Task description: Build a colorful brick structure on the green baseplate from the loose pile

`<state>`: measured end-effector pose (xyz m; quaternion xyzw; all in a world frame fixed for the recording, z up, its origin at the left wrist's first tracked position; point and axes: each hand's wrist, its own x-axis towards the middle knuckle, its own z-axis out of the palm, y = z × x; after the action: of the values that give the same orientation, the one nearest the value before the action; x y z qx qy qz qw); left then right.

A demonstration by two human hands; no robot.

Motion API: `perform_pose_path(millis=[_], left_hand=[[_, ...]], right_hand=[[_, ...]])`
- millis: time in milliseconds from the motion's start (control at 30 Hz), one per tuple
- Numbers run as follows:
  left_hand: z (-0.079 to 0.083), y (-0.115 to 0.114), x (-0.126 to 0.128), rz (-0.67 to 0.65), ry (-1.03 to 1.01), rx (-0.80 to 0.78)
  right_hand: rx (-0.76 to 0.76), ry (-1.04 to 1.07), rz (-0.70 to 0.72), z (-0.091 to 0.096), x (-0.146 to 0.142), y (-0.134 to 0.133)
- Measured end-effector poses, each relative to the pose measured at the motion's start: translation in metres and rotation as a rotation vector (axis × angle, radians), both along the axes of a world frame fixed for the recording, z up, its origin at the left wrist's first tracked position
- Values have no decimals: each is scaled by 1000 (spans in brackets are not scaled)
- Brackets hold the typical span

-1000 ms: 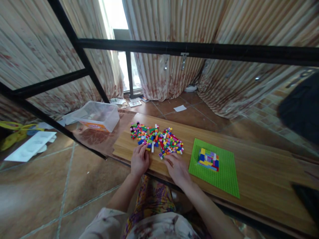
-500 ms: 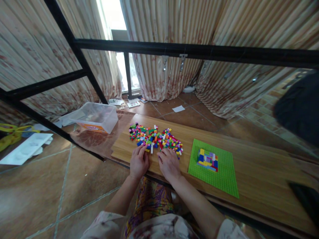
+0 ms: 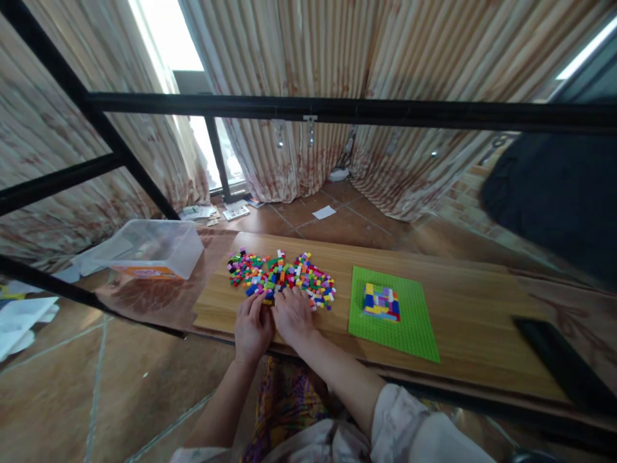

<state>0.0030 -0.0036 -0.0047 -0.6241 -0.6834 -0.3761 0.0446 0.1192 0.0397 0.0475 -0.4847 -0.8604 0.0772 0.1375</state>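
Observation:
A loose heap of small multicoloured toy bricks (image 3: 274, 273) lies on the wooden board in front of me. At the near edge of the heap my left hand (image 3: 253, 326) has its fingers bent together, the tips beside a few blue and yellow bricks. Close to its right, my right hand (image 3: 293, 316) curls over the front of the heap, with its fingertips hidden. What either hand pinches is too small to see. Farther right lies a green baseplate (image 3: 393, 344), bearing a low square build of colourful bricks (image 3: 382, 302) with raised sides.
A clear plastic bin (image 3: 154, 247) with an orange label stands left of the wooden board (image 3: 472, 321). A dark flat object (image 3: 563, 357) lies at the board's right end. A black metal bar (image 3: 337, 108) crosses beyond it, before curtains (image 3: 299, 58). Papers (image 3: 324, 212) lie on the floor.
My view has turned, so the board and bin sit farther left and the baseplate nearer the middle. My right hand has come closer to my left hand at the heap's front edge.

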Motion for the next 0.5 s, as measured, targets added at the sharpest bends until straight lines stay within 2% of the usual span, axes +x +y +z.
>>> perform_pose_path(millis=[300, 400, 500], left_hand=[[4, 1, -1, -8, 19, -8], [4, 2, -2, -1, 11, -4], [3, 2, -2, -1, 16, -1]], right_hand=[[-23, -4, -77, 6, 3, 4], [-34, 41, -105, 13, 17, -2], [-95, 209, -154, 18, 47, -14]])
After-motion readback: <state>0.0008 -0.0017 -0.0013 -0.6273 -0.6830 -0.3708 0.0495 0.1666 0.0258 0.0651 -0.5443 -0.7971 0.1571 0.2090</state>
